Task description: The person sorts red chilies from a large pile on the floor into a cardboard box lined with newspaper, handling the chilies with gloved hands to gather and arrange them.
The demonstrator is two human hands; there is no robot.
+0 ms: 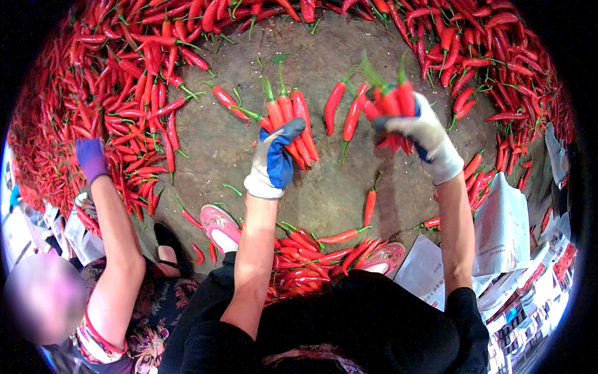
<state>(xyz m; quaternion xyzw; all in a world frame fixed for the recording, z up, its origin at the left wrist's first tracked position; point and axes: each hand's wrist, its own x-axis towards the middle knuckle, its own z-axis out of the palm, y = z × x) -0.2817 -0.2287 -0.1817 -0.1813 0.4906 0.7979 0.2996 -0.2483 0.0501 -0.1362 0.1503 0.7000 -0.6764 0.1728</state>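
Note:
My left hand [275, 159], in a white and blue work glove, is closed around several red chili peppers [288, 117] with their green stems pointing away from me. To its right, my right hand [423, 135], gloved alike and blurred, grips another bunch of red chilies [390, 103]. On the floor between the two hands rest two loose red chilies [335, 107]. Another single chili [370, 205] lies nearer to me. A low pile of chilies [303, 266] sits between my pink shoes, partly covered by my dark clothing.
Large heaps of red chilies [131, 70] curve around the concrete floor [224, 154] at the left, far side and right. A co-worker's purple-gloved hand [92, 159] reaches into the left heap. Printed paper sheets [502, 224] lie at my lower right, beside and below my right forearm.

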